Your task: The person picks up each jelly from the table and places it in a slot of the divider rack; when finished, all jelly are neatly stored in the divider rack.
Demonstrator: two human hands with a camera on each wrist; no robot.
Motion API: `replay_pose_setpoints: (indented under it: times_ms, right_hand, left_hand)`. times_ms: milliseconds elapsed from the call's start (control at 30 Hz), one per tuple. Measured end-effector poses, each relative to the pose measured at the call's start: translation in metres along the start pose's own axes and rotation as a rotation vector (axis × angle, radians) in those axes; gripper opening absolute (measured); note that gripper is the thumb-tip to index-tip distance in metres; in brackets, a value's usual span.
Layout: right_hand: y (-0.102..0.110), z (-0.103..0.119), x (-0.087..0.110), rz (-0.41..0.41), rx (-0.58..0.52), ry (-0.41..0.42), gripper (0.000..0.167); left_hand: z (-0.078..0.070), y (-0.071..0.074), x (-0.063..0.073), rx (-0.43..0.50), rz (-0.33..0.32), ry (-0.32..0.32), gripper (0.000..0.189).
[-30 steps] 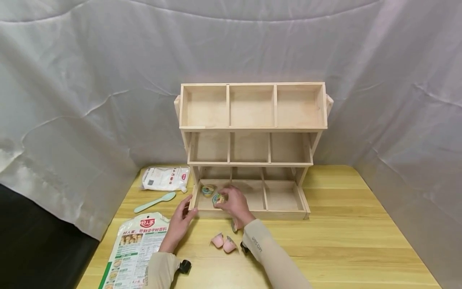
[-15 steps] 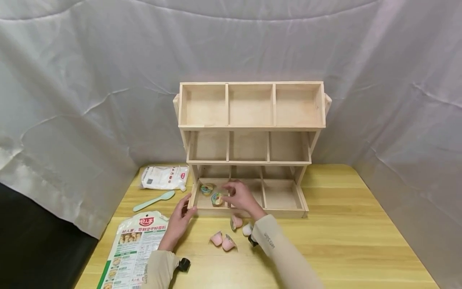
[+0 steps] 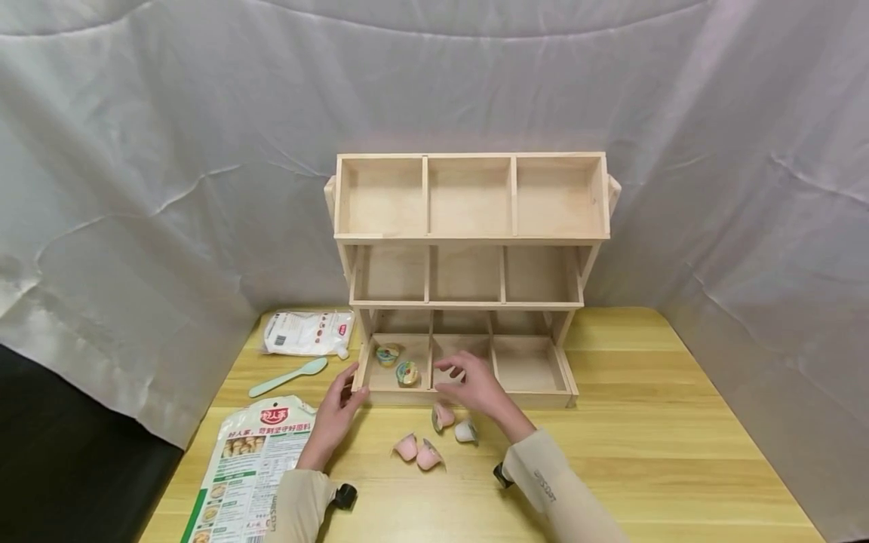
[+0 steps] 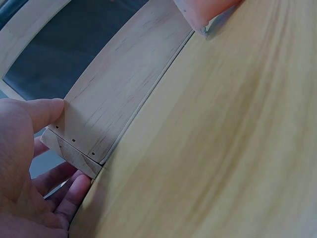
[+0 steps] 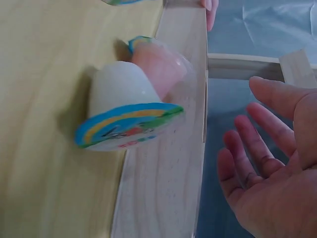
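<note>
A three-tier wooden rack (image 3: 468, 243) with divided compartments stands on the table. My left hand (image 3: 334, 418) grips its bottom tray at the front left corner, thumb on the front board (image 4: 119, 74) and fingers round the side. Two jelly cups lie in the bottom left compartment: one jelly cup (image 3: 388, 354) behind, another jelly cup (image 3: 407, 373) nearer the front. With fingers spread and nothing held, my right hand (image 3: 475, 385) hovers at the bottom middle compartment. Below it on the table lie a white jelly cup (image 5: 121, 91) and a pink jelly cup (image 5: 157, 69).
Two more pink jelly cups, a left one (image 3: 406, 446) and a right one (image 3: 428, 456), lie between the forearms. On the left are a white spouted pouch (image 3: 308, 333), a pale green spoon (image 3: 288, 376) and a printed bag (image 3: 261, 467). Grey cloth (image 3: 204, 151) surrounds the table.
My right hand has let go of a jelly cup in the bottom left compartment and moved right, uncovering the white cup. The left hand stays at the corner.
</note>
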State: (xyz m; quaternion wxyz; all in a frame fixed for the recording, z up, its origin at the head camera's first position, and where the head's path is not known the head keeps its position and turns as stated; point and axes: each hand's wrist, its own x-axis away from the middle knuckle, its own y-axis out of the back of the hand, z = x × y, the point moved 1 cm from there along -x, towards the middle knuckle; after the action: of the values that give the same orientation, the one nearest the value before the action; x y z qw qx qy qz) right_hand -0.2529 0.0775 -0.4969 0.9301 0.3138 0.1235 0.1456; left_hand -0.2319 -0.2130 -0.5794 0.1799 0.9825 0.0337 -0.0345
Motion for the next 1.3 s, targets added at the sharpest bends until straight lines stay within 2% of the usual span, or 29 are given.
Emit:
replay_pose_setpoints:
  times_ms: [133,267,500,833,967,1133,1300]
  right_hand:
    - [0.0,-0.001,0.013,0.028,-0.019,0.024,0.032]
    - [-0.002,-0.001,0.024,0.039,-0.035,0.026,0.027]
    - [-0.008,-0.006,0.036,0.089,0.013,0.023,0.028]
    - [-0.019,-0.012,0.041,0.128,0.081,0.03,0.038]
    - [-0.022,-0.012,0.041,0.121,0.088,0.04,0.039]
    - [-0.026,-0.014,0.041,0.11,0.119,0.039,0.04]
    - [-0.03,-0.016,0.041,0.085,0.151,0.074,0.04]
  left_hand:
    - [0.0,0.0,0.001,0.009,-0.004,0.016,0.061]
    - [-0.001,0.0,0.001,0.014,-0.003,0.002,0.061]
    - [-0.001,-0.001,0.0,0.03,0.012,0.034,0.061]
    - [-0.002,-0.001,0.0,0.023,0.0,0.008,0.061]
    - [-0.002,-0.001,0.001,0.02,-0.005,-0.008,0.061]
    - [-0.002,-0.002,0.001,0.011,-0.006,-0.005,0.061]
    - [-0.001,-0.001,0.002,0.018,0.002,0.006,0.062]
